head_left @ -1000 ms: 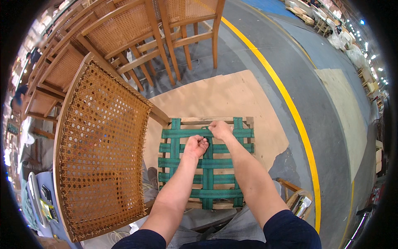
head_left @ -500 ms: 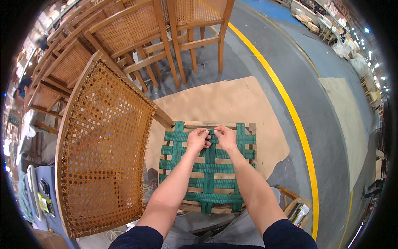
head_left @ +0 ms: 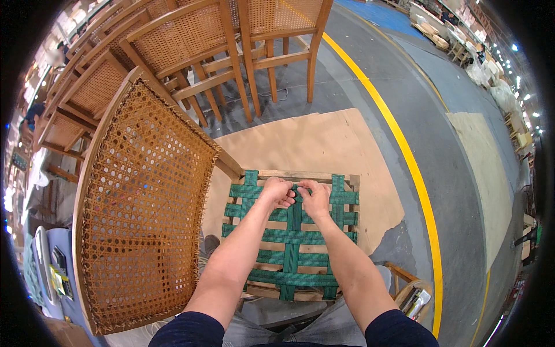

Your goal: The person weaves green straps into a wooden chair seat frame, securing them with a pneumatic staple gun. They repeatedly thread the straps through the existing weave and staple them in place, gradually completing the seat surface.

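Observation:
A wooden chair seat frame (head_left: 273,173) lies in front of me, crossed by woven green webbing straps (head_left: 293,235). At its far rail, my left hand (head_left: 278,192) pinches the upper end of the middle strap, fingers curled. My right hand (head_left: 314,198) pinches the same strap end from the other side, thumb and forefinger close to the left fingertips. The fingers partly hide that end, so its fold or fastening cannot be seen. To the left rises the chair's cane back (head_left: 144,202), with ragged cane ends along its edge.
Several wooden chairs with cane backs (head_left: 179,49) stand at the far left. Cardboard (head_left: 306,136) lies under the seat on the grey floor, beside a yellow line (head_left: 399,130). A round wooden stool (head_left: 417,298) holding tools stands at the near right.
My right hand has turned, its fingers curling further over the strap end. My left hand stays at nearly the same spot. The view has shifted slightly.

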Tool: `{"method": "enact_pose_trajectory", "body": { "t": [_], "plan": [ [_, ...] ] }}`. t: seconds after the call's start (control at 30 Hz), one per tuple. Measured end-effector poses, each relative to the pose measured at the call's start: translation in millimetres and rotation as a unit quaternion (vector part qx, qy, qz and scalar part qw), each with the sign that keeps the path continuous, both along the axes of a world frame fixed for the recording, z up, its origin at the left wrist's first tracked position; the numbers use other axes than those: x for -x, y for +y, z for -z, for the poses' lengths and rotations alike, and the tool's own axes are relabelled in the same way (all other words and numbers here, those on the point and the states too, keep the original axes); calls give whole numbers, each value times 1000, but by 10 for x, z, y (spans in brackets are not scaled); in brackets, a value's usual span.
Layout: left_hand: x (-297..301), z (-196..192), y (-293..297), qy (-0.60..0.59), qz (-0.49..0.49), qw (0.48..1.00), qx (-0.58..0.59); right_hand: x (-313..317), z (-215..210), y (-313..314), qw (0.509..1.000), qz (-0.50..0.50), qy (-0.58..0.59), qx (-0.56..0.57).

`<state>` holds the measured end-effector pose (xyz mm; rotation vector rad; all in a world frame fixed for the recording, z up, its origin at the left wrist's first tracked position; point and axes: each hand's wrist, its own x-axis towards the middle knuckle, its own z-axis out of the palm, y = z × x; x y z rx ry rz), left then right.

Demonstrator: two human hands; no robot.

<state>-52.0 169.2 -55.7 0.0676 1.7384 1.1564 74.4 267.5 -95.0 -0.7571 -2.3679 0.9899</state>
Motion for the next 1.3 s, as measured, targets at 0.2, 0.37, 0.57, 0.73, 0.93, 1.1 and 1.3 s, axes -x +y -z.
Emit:
{"method": "enact_pose_trajectory", "body": {
  "t": [0.2,0.37,0.57,0.73,0.93,1.1,1.3],
  "plan": [
    [-412,118,-97,494,59,867,2,-33,48,61,999,19,-17,-21],
    [-274,152,-187,494,103,862,39,42,-67,-103,996,-6,-23,-88],
    [-313,247,-149,583,6,812,-8,380,-186,108,990,21,-113,-76],
    [-482,354,-283,675,40,736,-43,515,-174,160,988,41,-146,-41],
    [-512,396,-289,652,163,738,62,609,-218,221,980,41,-189,51],
    [-543,371,-161,636,207,738,89,178,-352,523,954,46,23,296],
    [-506,474,-311,642,185,737,101,-2404,-762,811,961,214,67,162]
  ]
}}
